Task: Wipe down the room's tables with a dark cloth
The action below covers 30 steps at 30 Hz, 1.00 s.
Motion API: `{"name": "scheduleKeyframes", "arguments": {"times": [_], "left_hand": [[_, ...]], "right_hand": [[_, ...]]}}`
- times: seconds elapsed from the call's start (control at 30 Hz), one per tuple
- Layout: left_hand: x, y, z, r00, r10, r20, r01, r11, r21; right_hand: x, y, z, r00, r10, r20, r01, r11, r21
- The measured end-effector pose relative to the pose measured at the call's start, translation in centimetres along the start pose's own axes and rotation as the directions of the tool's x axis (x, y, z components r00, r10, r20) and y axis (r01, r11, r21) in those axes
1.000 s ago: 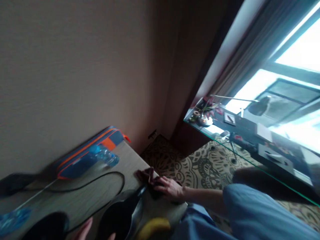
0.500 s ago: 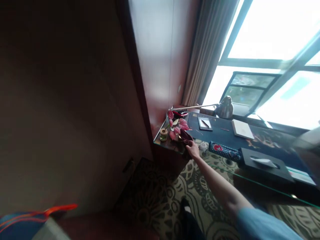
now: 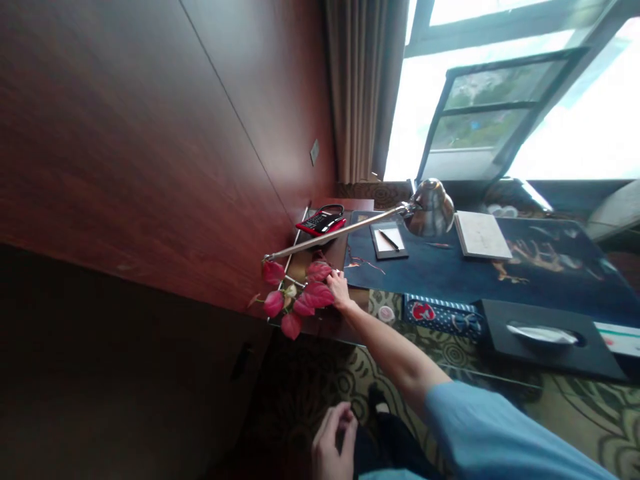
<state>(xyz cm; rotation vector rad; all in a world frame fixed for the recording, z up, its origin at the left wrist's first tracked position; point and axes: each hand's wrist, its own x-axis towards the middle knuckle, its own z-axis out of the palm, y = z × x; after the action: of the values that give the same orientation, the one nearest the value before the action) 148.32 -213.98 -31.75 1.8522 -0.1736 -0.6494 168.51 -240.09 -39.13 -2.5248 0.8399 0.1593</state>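
Fingers [image 3: 336, 279] of my right hand [image 3: 340, 290] rest among the waxy red leaves [image 3: 314, 293], five by my count, at the glass bench's [image 3: 320, 325] near corner; whether they pinch one, I cannot tell. My left hand [image 3: 333, 443] hangs low, fingers loosely curled, holding nothing.

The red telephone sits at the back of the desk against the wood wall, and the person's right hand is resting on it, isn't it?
Not quite. The red telephone does sit at the back of the desk by the wood wall, but the head view shows the right hand at the pink-leaved plant, nearer the front edge, apart from the phone.
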Motion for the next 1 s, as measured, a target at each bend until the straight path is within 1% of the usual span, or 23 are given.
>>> {"name": "scheduleKeyframes", "arguments": {"times": [0.07, 0.1, 0.13, 0.17, 0.2, 0.23, 0.3, 0.37, 0.4, 0.43, 0.47, 0.53, 0.6, 0.67, 0.73, 0.8, 0.83, 0.87, 0.9, 0.93, 0.97, 1.0], "left_hand": [[2.4, 0.5, -0.1, 0.994, -0.095, 0.051, 0.095, 0.995, 0.01], [3.6, 0.6, -0.2, 0.987, -0.15, 0.05, 0.15, 0.989, -0.005], [4.8, 0.5, -0.2, 0.98, -0.195, 0.042, 0.196, 0.98, -0.03], [6.1, 0.3, -0.1, 0.974, -0.224, 0.029, 0.225, 0.973, -0.056], [7.3, 0.0, 0.0, 0.972, -0.233, 0.026, 0.235, 0.969, -0.075], [8.6, -0.3, 0.3, 0.973, -0.228, 0.032, 0.23, 0.97, -0.083], [11.4, -0.7, 1.4, 0.982, -0.181, 0.046, 0.184, 0.981, -0.063], [14.2, -0.7, 3.3, 0.992, -0.094, 0.084, 0.094, 0.996, -0.002], [15.6, -0.6, 4.6, 0.992, -0.033, 0.122, 0.028, 0.999, 0.037], [16.8, -0.4, 6.0, 0.985, 0.035, 0.171, -0.049, 0.996, 0.074], [17.9, -0.2, 7.4, 0.969, 0.099, 0.228, -0.125, 0.987, 0.103], [19.7, 0.0, 10.2, 0.925, 0.173, 0.339, -0.231, 0.963, 0.137], [20.6, -0.1, 12.3, 0.899, 0.171, 0.403, -0.259, 0.95, 0.174], [20.8, -0.8, 13.6, 0.902, 0.134, 0.411, -0.24, 0.946, 0.219], [20.4, -1.9, 13.6, 0.914, 0.115, 0.389, -0.224, 0.943, 0.248], [19.5, -3.2, 12.7, 0.925, 0.111, 0.363, -0.214, 0.942, 0.258], [19.0, -3.9, 12.0, 0.93, 0.103, 0.353, -0.204, 0.944, 0.261], [18.3, -4.6, 11.3, 0.933, 0.087, 0.35, -0.186, 0.947, 0.262], [17.6, -5.2, 10.6, 0.935, 0.065, 0.349, -0.162, 0.953, 0.255], [16.8, -5.7, 10.1, 0.926, 0.04, 0.375, -0.141, 0.959, 0.245], [15.9, -5.8, 9.7, 0.905, 0.024, 0.424, -0.133, 0.964, 0.23], [14.9, -5.7, 9.6, 0.895, 0.02, 0.445, -0.133, 0.966, 0.223]], "right_hand": [[-3.1, 0.8, 1.6, 0.996, 0.055, -0.076, -0.057, 0.998, -0.022], [-5.0, 1.3, 2.4, 0.993, 0.08, -0.083, -0.085, 0.995, -0.053], [-7.0, 1.9, 3.1, 0.994, 0.087, -0.061, -0.093, 0.991, -0.093], [-8.9, 2.6, 3.6, 0.997, 0.07, -0.01, -0.071, 0.989, -0.131], [-10.8, 3.3, 4.0, 0.998, 0.029, 0.064, -0.019, 0.988, -0.156], [-12.6, 4.1, 4.2, 0.99, -0.024, 0.14, 0.047, 0.986, -0.161], [-15.5, 5.8, 3.9, 0.963, -0.123, 0.239, 0.157, 0.979, -0.132], [-17.6, 8.0, 2.7, 0.941, -0.181, 0.286, 0.215, 0.972, -0.092], [-18.4, 9.4, 1.8, 0.939, -0.19, 0.286, 0.22, 0.973, -0.075], [-19.1, 11.0, 0.7, 0.947, -0.175, 0.268, 0.199, 0.978, -0.065], [-19.8, 12.7, -0.6, 0.962, -0.134, 0.238, 0.153, 0.986, -0.064], [-21.3, 16.4, -3.4, 0.984, 0.025, 0.175, -0.009, 0.996, -0.094], [-23.2, 20.0, -6.2, 0.97, 0.19, 0.15, -0.171, 0.976, -0.134], [-25.6, 23.1, -8.6, 0.941, 0.302, 0.153, -0.278, 0.947, -0.159], [-28.2, 25.4, -10.6, 0.903, 0.398, 0.16, -0.374, 0.913, -0.163], [-30.6, 26.9, -13.0, 0.839, 0.497, 0.222, -0.478, 0.867, -0.139], [-31.6, 27.2, -14.7, 0.804, 0.528, 0.272, -0.524, 0.847, -0.094], [-32.4, 27.4, -16.7, 0.785, 0.53, 0.321, -0.556, 0.831, -0.011], [-32.9, 27.5, -19.3, 0.79, 0.503, 0.35, -0.566, 0.818, 0.104], [-33.1, 27.4, -22.2, 0.821, 0.459, 0.34, -0.547, 0.803, 0.237], [-33.0, 27.2, -25.5, 0.867, 0.412, 0.279, -0.493, 0.791, 0.362], [-32.5, 27.1, -29.1, 0.913, 0.368, 0.173, -0.406, 0.793, 0.454]]}}
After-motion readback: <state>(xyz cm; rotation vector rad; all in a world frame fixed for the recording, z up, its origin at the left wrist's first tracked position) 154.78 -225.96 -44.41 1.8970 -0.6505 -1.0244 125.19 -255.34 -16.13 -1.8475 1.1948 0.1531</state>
